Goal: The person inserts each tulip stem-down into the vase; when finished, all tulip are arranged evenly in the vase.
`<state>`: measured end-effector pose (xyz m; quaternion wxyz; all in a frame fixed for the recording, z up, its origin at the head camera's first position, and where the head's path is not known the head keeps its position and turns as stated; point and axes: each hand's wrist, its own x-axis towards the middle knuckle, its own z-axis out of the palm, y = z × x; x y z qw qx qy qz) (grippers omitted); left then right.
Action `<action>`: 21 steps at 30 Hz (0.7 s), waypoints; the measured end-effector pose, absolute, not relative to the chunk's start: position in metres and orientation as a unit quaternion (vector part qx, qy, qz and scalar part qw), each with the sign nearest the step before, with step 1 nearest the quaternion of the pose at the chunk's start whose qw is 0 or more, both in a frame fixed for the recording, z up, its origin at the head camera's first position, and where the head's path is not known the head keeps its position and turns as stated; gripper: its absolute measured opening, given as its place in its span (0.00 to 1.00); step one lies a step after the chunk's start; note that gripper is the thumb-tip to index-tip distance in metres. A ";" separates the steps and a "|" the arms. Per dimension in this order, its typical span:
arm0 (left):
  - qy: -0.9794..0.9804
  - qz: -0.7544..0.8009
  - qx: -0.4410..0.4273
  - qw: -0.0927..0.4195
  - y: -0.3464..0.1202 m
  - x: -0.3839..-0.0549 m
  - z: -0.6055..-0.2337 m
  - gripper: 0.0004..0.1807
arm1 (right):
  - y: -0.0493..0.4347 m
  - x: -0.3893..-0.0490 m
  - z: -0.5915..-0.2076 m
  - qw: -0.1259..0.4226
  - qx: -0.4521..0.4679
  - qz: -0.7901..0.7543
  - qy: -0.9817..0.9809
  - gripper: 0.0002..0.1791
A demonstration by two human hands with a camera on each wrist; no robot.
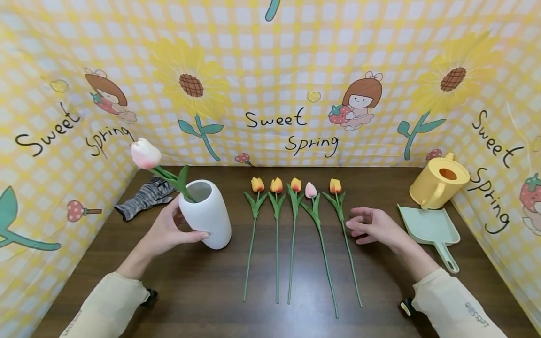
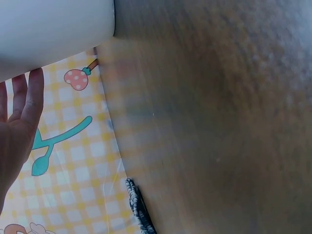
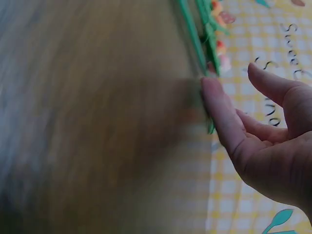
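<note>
My left hand (image 1: 166, 230) grips a white vase (image 1: 213, 220), thumb across its front and fingers round its far side. In the left wrist view, fingertips touch the pale vase wall (image 2: 53, 34). A white-and-pink tulip (image 1: 146, 154) leans out of the vase to the left. Several tulips lie in a row on the table, mostly orange-yellow, plus a pink one (image 1: 311, 190). Just right of the rightmost orange-yellow tulip (image 1: 335, 186) is my right hand (image 1: 374, 227), its fingers loosely bent with nothing held. The right wrist view shows its thumb and fingers apart (image 3: 278, 151).
A grey knitted glove (image 1: 145, 197) lies left of the vase, behind my left hand. On the right stand a yellow watering can (image 1: 437, 183) and, in front of it, a pale green dustpan (image 1: 431, 225). Checked cloth (image 1: 270, 70) encloses the wooden table's (image 1: 203, 291) back and sides.
</note>
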<state>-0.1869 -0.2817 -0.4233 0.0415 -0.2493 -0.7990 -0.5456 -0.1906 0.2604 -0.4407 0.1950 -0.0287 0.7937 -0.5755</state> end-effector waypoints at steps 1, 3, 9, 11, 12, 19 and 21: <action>-0.799 -0.547 -0.248 0.040 -0.281 -0.187 -0.424 0.50 | 0.262 -0.191 -0.443 0.200 -0.023 -0.573 0.795 0.39; -0.800 -0.546 -0.245 0.041 -0.280 -0.187 -0.424 0.50 | 0.263 -0.193 -0.448 0.209 -0.013 -0.570 0.794 0.39; -0.803 -0.541 -0.246 0.045 -0.280 -0.189 -0.423 0.50 | 0.258 -0.197 -0.455 0.208 0.021 -0.556 0.804 0.36; -0.803 -0.540 -0.247 0.044 -0.281 -0.189 -0.422 0.51 | 0.255 -0.198 -0.454 0.205 0.029 -0.545 0.812 0.35; -0.804 -0.539 -0.246 0.044 -0.281 -0.189 -0.421 0.51 | 0.254 -0.199 -0.453 0.204 0.031 -0.538 0.817 0.35; -0.808 -0.536 -0.239 0.044 -0.281 -0.189 -0.423 0.50 | 0.246 -0.199 -0.449 0.202 0.048 -0.514 0.833 0.33; -0.805 -0.538 -0.244 0.042 -0.280 -0.190 -0.425 0.50 | 0.247 -0.198 -0.450 0.203 0.056 -0.513 0.832 0.33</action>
